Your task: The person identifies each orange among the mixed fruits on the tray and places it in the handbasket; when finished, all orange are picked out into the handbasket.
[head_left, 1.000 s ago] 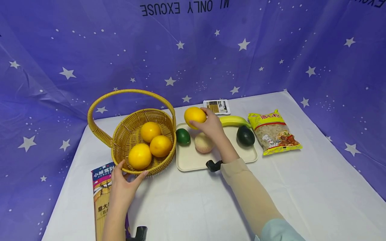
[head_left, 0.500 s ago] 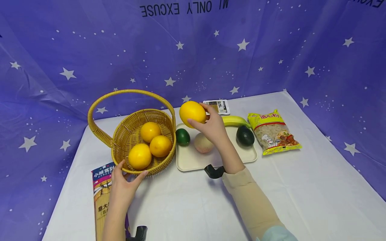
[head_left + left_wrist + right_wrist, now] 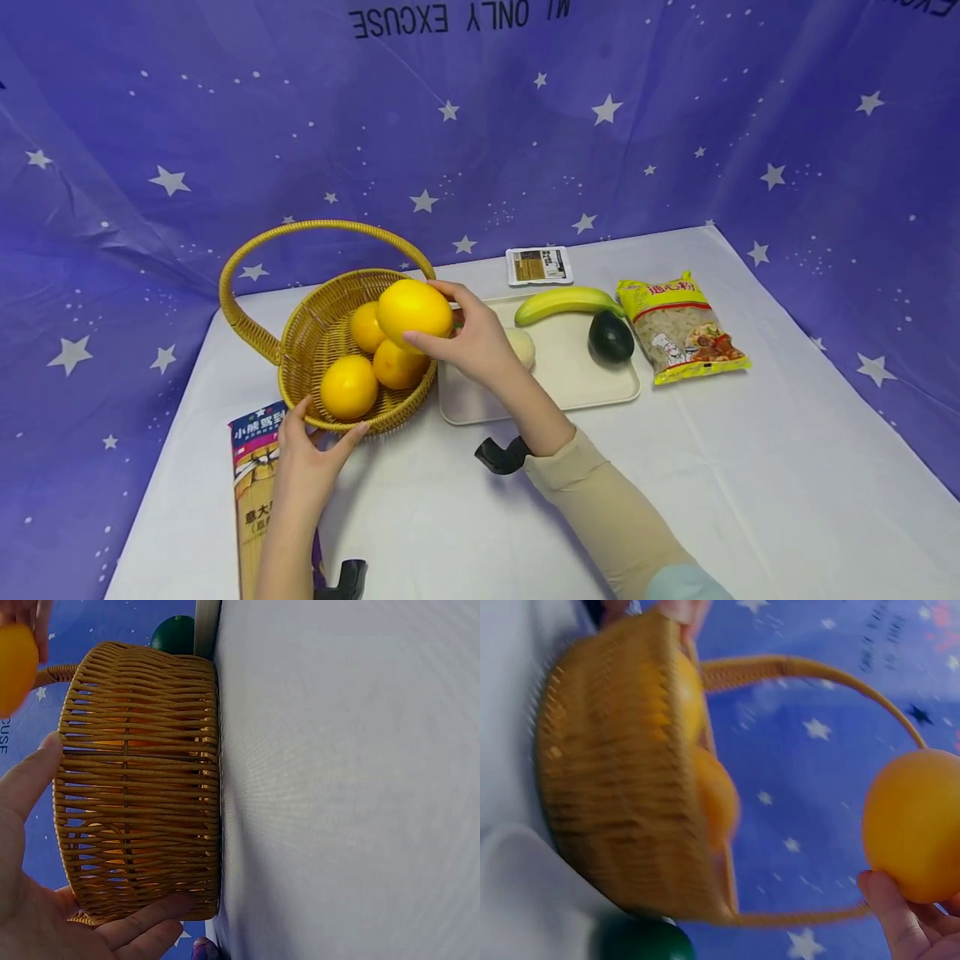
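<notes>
My right hand (image 3: pixel 472 333) pinches an orange (image 3: pixel 414 310) between thumb and fingers, above the right side of the wicker basket (image 3: pixel 300 367). Inside the basket several more oranges (image 3: pixel 348 387) lie together, two of them partly covered by the held one. My left hand (image 3: pixel 311 462) holds the basket's near side. In the left wrist view its thumb touches the rim and its other fingers lie along the woven wall (image 3: pixel 139 795). The right wrist view shows the held orange (image 3: pixel 919 825) apart from the basket, beside its arched handle.
Right of the basket, a cream tray (image 3: pixel 555 392) bears a banana (image 3: pixel 566 303), a dark avocado (image 3: pixel 611 337), a partly hidden peach (image 3: pixel 522 347) and a green fruit (image 3: pixel 174 634). Nearby lie a pasta bag (image 3: pixel 682 333), a small packet (image 3: pixel 538 265) and a spaghetti pack (image 3: pixel 251 500).
My right hand has carried the orange leftward from above the tray to over the basket, uncovering the banana and small packet. The left hand and the basket have stayed in place.
</notes>
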Available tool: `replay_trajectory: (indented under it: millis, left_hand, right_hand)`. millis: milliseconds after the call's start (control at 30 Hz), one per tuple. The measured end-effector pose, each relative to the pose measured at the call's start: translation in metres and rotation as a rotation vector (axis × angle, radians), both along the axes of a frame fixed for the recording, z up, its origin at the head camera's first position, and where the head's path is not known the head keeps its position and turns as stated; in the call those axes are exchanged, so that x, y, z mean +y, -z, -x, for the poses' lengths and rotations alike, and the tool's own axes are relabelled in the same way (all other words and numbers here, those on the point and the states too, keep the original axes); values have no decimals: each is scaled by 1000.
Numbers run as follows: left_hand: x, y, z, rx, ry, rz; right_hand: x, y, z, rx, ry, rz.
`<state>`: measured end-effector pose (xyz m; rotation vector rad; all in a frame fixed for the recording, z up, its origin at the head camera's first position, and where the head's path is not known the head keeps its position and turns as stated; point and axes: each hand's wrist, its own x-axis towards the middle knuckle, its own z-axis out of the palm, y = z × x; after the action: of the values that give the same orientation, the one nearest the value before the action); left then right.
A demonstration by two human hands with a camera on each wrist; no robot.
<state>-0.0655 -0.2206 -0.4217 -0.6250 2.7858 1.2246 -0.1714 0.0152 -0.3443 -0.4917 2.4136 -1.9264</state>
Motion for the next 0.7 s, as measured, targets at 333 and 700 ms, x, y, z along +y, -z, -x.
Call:
replay_trajectory:
  millis: [333, 700]
  left_hand:
    - [-1, 1, 1, 11, 6, -8]
    - [0, -1, 0, -3, 3, -17]
  right_hand:
    - [-59, 24, 11, -6, -75, -99]
    - [-102, 27, 24, -16, -60, -181]
